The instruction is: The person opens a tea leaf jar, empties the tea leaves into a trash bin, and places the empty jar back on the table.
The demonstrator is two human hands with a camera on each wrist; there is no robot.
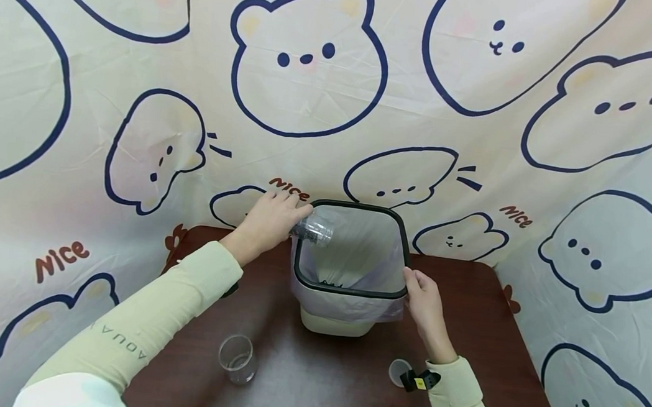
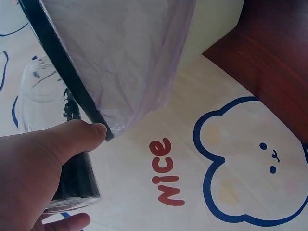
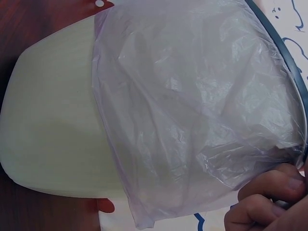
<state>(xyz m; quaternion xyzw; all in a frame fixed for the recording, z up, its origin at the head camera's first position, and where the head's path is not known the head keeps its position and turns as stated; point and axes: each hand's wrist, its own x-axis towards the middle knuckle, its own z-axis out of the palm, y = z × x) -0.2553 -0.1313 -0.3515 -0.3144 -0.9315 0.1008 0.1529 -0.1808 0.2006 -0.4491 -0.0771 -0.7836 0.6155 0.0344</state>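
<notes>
My left hand (image 1: 273, 220) grips a clear jar (image 1: 317, 229) tilted over the left rim of a pale trash bin (image 1: 335, 325). Dark contents (image 2: 79, 175) show inside the jar in the left wrist view. A thin lilac bin bag (image 1: 348, 306) lines the bin and folds down outside its dark rim (image 1: 354, 292). Some small dark bits (image 1: 330, 284) lie inside, low near the front wall. At the bin's right front corner, my right hand (image 1: 426, 303) pinches the rim and bag edge; its curled fingers (image 3: 274, 185) show in the right wrist view.
A clear, open-topped cup (image 1: 238, 360) stands on the dark brown table (image 1: 304, 383), front left. Beside my right wrist lies a small round translucent disc (image 1: 398, 371), partly covered by the wrist camera. A cartoon-printed curtain (image 1: 310, 103) hangs close behind the bin.
</notes>
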